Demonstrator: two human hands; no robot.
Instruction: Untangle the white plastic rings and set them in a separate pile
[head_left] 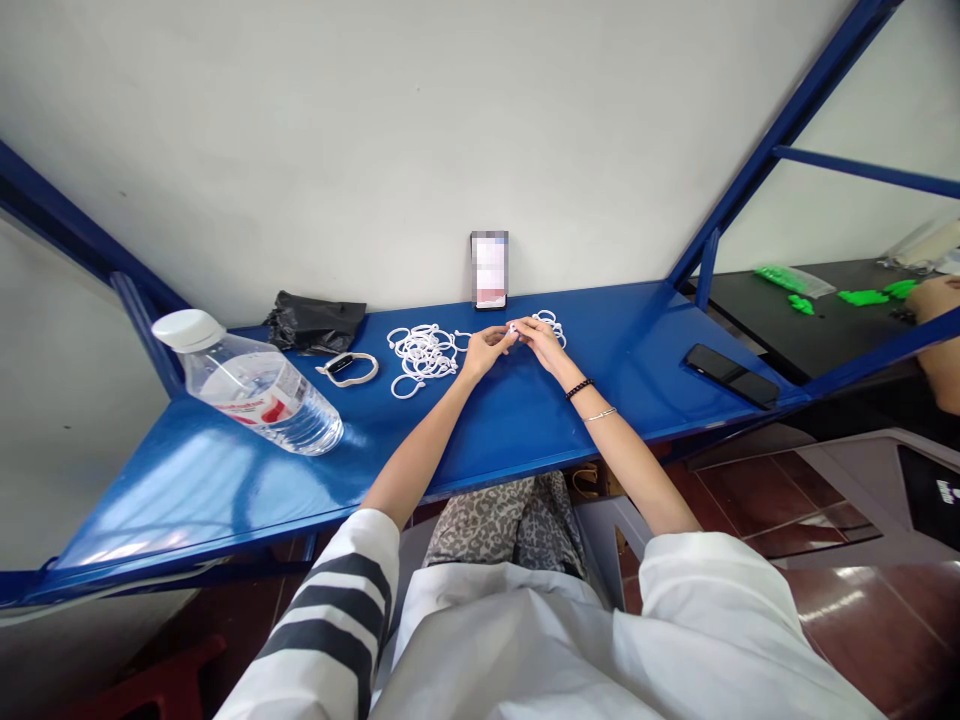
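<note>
Your left hand and right hand meet over the table, fingertips pinched on one small ring beside the pile of rings. It looks light, thin, springy and slick, so grip its rim gently.

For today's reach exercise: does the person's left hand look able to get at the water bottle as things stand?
Probably yes: the water bottle lies left of the left hand, with only flat rings and a watch between.
</note>
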